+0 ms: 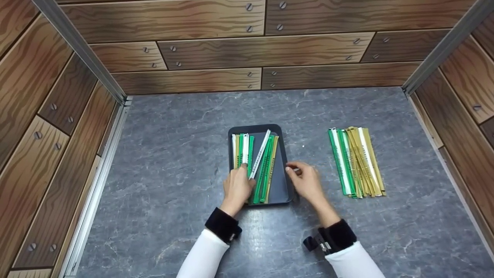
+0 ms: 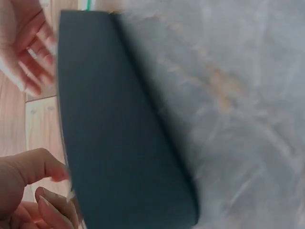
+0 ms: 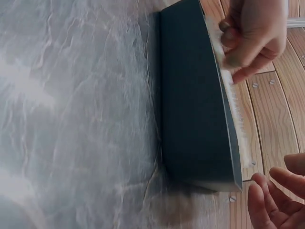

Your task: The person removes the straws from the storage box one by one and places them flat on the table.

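A dark rectangular tray (image 1: 285, 195) holds two groups of slim stick packets in green, white and gold. My left hand (image 1: 237, 187) is over the left part of the tray, pinching a white stick packet (image 1: 261, 153) near its lower end. This packet slants across the gap between a left group (image 1: 246, 144) and a right group (image 1: 266, 177). My right hand (image 1: 305, 180) is by the tray's right rim, fingers loosely bent with nothing in them. In the right wrist view, its fingertips (image 3: 259, 188) are close to the tray's corner.
A pile of green, white and gold stick packets (image 1: 357, 162) lies on the grey marbled table (image 1: 173, 154), right of the tray. Wood-patterned panels (image 1: 216, 52) stand at the back and both sides, with metal posts (image 1: 87, 54) at the corners.
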A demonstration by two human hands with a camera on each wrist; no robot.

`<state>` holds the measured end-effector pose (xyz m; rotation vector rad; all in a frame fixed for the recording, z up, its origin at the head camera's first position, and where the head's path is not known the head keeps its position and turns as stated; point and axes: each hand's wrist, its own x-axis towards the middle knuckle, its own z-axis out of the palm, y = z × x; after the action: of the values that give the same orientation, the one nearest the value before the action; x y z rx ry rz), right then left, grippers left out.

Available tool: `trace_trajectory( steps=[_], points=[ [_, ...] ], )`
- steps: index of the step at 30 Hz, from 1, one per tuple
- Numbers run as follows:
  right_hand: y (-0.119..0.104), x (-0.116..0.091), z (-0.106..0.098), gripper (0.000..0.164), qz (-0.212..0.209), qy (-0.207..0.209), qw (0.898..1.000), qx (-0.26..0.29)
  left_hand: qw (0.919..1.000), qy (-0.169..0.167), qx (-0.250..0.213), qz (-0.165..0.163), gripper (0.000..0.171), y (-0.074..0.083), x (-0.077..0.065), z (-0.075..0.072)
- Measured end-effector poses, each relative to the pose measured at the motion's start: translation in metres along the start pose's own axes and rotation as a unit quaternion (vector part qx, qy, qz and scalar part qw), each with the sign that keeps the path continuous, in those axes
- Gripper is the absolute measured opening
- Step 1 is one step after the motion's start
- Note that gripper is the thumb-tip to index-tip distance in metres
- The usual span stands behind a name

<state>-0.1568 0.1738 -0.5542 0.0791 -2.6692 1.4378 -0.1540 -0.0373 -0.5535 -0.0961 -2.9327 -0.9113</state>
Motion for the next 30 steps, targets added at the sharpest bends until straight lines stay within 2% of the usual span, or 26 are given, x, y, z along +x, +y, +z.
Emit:
trace_trajectory(
  steps=[2, 4, 9, 15, 18, 21, 24, 30],
  points=[
    [-0.003, 0.001, 0.003, 0.022, 0.012, -0.015, 1.0, 0.024, 0.9998, -0.001, -0.021, -0.001, 0.039, 0.003, 0.001, -0.006],
    [-0.006, 0.002, 0.005, 0.024, 0.03, -0.033, 0.997, 0.056, 0.9991, -0.009, -0.041, 0.006, 0.036, 0.007, 0.001, -0.011],
    [-0.016, 0.007, 0.013, 0.029, 0.073, -0.068, 0.983, 0.151, 0.9946, -0.032, -0.087, 0.048, 0.025, 0.017, -0.001, -0.018],
    [-0.023, 0.012, 0.021, 0.024, 0.113, -0.059, 0.956, 0.262, 0.9825, -0.056, -0.136, 0.114, 0.022, 0.024, 0.0, -0.017],
    [-0.024, 0.012, 0.021, 0.023, 0.122, -0.047, 0.947, 0.295, 0.9793, -0.059, -0.145, 0.128, 0.023, 0.023, 0.001, -0.016],
    [-0.024, 0.012, 0.018, 0.022, 0.126, -0.037, 0.941, 0.311, 0.9774, -0.064, -0.153, 0.131, 0.021, 0.02, 0.002, -0.015],
    [-0.022, 0.014, 0.012, 0.02, 0.126, -0.02, 0.941, 0.314, 0.9777, -0.064, -0.159, 0.121, 0.019, 0.016, 0.002, -0.014],
    [-0.006, 0.017, -0.014, 0.019, 0.125, 0.006, 0.943, 0.307, 0.9843, -0.024, -0.159, 0.073, 0.029, -0.002, 0.008, -0.019]
  ],
)
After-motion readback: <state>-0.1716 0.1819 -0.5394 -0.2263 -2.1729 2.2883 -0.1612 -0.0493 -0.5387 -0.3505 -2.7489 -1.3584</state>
